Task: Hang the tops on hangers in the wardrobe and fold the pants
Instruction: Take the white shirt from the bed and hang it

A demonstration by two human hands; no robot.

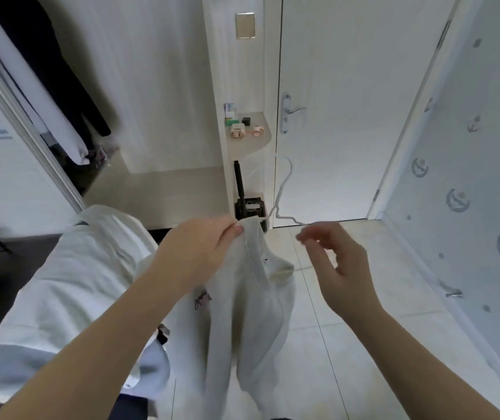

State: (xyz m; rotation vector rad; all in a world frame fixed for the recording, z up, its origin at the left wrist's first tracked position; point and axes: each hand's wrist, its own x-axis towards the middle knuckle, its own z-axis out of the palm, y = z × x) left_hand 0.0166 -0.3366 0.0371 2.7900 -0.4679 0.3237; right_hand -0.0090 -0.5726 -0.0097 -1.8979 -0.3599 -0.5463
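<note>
- White top [251, 313] hangs in the air over the tiled floor [348, 344], just beside the bed [70, 283], with one shoulder draped on a white wire hanger [285, 183].
- Left hand [200, 250] pinches the top's shoulder edge between thumb and fingers, close to the hanger's neck.
- Right hand [333, 265] is blurred, its fingers loosely curled at the hanger's bare arm; I cannot tell whether it grips the wire.
- Dark clothes [60, 71] hang in the open wardrobe [157, 86] at upper left.
</note>
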